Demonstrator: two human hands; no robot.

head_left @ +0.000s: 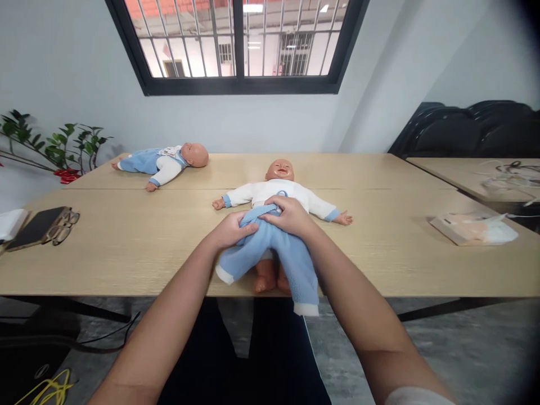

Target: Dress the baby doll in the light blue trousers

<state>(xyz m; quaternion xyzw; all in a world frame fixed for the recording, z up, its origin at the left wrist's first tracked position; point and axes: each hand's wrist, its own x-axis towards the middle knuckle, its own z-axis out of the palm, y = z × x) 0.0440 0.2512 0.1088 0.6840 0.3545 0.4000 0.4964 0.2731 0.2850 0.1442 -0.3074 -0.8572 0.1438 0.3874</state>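
A baby doll [280, 170] lies on its back on the table in front of me, arms spread wide, in a white top [301, 194] with blue cuffs. Over its lower body lie light blue pants [270, 239] with white cuffs; one pant leg hangs past the table edge. The doll's bare feet [265, 277] show between the pant legs. My left hand [232, 229] grips the waistband on its left side, thumb on top. On the other side, my right hand [289, 215] pinches the waistband near the doll's belly. Fingers under the fabric are hidden.
A second dressed doll [162, 163] lies at the table's back left. Eyeglasses [63, 226] and a dark notebook [37, 228] are at the left. To the right sits a tissue pack [472, 228]; cables [512, 174] lie on the adjoining table. A plant [63, 143] stands far left.
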